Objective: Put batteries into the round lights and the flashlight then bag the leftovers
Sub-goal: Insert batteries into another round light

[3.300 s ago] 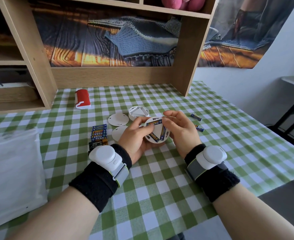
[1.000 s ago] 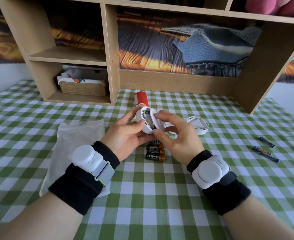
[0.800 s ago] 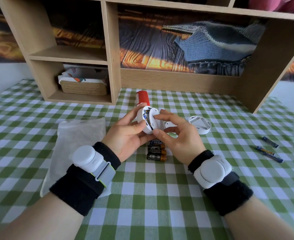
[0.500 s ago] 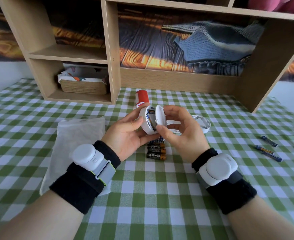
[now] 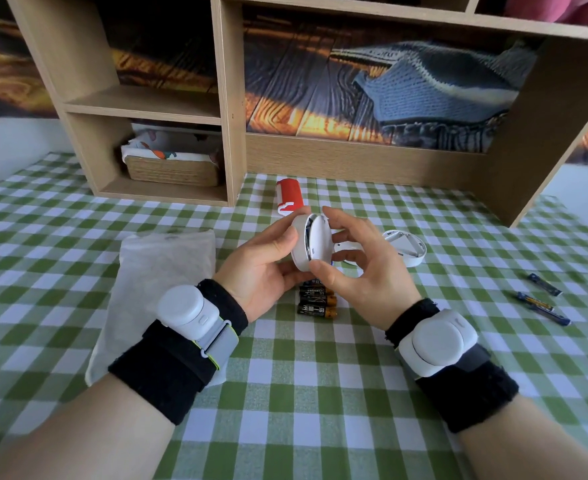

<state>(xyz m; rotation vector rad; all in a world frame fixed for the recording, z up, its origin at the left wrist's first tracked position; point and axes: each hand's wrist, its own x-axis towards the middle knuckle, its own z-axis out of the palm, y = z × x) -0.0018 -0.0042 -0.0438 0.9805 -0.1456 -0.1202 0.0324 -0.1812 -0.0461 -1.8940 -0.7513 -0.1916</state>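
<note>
Two hands meet over the middle of the bench (image 5: pixel 285 393), and the coming move turns on the narrow gap between what they hold. The left hand (image 5: pixel 261 268) grips the round light's body (image 5: pixel 299 245) on edge, its open battery side facing right, thumb on the near rim and the other fingers behind. The right hand (image 5: pixel 362 271) pinches the round back cover (image 5: pixel 317 242) by its rim, thumb (image 5: pixel 323 277) below and fingertips above. The cover stands face to face with the body, closed at the bottom and slightly open at the top, where a sliver of the batteries inside shows. By my reading it must swing left and seat flat, so the right hand does the closing while the left braces.

Just beyond the wrists, under the hands, lies a row of loose AA batteries (image 5: pixel 317 301). A white plastic bag (image 5: pixel 161 271) lies flat to the left, and slimmer blue batteries (image 5: pixel 542 308) lie well apart to the right. Behind the right hand a second round light (image 5: pixel 407 245) rests open on the cloth. Farthest off, by the shelf unit (image 5: pixel 230 109), lies the red flashlight (image 5: pixel 289 195).
</note>
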